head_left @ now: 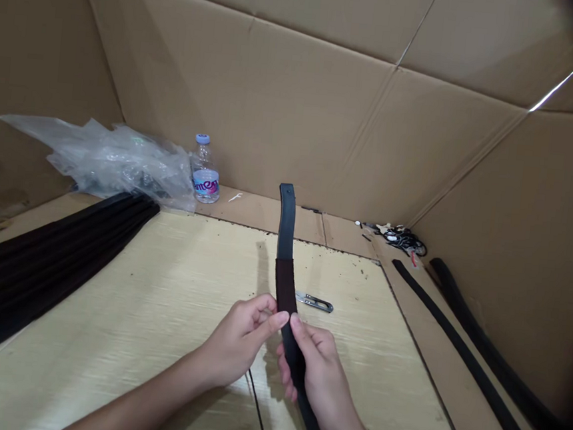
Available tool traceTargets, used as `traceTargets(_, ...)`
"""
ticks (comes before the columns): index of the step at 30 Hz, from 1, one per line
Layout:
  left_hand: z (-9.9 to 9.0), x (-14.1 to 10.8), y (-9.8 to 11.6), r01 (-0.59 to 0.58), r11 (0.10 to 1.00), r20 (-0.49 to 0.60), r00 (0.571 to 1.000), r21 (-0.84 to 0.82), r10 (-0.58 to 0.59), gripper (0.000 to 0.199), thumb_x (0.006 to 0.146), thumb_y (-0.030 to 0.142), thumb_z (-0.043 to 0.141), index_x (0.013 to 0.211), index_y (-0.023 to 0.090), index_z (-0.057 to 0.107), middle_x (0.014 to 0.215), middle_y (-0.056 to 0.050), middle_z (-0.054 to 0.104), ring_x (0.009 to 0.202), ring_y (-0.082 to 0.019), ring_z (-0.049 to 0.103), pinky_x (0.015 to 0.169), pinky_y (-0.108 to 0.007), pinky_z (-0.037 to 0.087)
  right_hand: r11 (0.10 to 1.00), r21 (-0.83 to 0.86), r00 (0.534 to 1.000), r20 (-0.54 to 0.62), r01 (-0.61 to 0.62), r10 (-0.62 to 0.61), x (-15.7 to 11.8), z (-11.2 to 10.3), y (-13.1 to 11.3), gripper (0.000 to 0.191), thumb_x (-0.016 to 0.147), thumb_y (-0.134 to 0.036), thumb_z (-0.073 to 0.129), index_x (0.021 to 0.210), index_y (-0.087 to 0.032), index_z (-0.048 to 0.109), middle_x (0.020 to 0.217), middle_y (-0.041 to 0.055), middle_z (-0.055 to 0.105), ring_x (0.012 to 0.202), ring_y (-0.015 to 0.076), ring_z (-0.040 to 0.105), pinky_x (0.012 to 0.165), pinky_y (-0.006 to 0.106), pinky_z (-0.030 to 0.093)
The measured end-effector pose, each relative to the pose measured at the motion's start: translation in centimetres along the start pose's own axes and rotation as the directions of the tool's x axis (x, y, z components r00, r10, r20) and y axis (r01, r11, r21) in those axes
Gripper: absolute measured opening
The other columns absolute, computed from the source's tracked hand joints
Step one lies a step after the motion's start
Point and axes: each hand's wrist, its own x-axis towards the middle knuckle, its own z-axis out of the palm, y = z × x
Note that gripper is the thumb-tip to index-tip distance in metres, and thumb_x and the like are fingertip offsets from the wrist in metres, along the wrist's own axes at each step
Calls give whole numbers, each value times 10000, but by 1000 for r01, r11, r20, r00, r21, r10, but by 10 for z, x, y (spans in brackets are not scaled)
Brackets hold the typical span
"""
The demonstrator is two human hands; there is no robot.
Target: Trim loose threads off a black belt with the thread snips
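Observation:
A long dark strap (286, 232) stands up from the hands, its bare bluish-black end at the top and a dark brown sleeve (286, 285) around it lower down. My left hand (246, 335) pinches the sleeve's left edge between thumb and fingers. On the right side, my right hand (316, 368) wraps round the strap, its thumb near my left thumb. A thin black cord (258, 410) hangs below my left hand. Just behind the strap, small thread snips (315, 302) lie on the pale board (184, 286).
Several dark straps (52, 255) lie at the left, beside clear plastic bags (121, 160). A water bottle (206, 174) stands at the back. Black cords and scraps (402, 238) sit at the back right, near two dark strips (460, 347). Cardboard walls (277, 94) surround the board.

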Motion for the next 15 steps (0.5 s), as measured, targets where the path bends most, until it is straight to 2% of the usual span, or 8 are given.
traceTargets(4, -1, -1, -1, 6, 997, 6, 1000, -74, -5, 341, 814, 477, 586, 750, 146, 534, 599, 4, 568, 532, -91, 506, 517, -195, 342, 999, 39, 1000, 3, -27, 26, 0, -2, -2, 679, 748, -735, 499, 627, -75, 609, 421, 50, 530, 299, 84, 448, 295, 163, 355)
traceTargets(10, 1, -3, 0, 43, 994, 48, 998, -105, -38, 340, 801, 474, 605, 764, 143, 537, 600, -6, 597, 554, -112, 556, 532, -200, 381, 996, 13, 996, -12, -88, 88, -1, -2, -1, 707, 727, -769, 479, 553, -91, 571, 371, 37, 481, 260, 81, 403, 256, 161, 282)
traceTargets(15, 0, 1, -1, 13, 986, 22, 1000, -167, -10, 309, 819, 435, 595, 736, 155, 494, 604, -7, 609, 558, -114, 565, 545, -206, 386, 997, 80, 998, 64, -18, 13, -1, -6, -3, 601, 810, -663, 496, 723, -85, 638, 489, 50, 567, 360, 90, 477, 351, 170, 355)
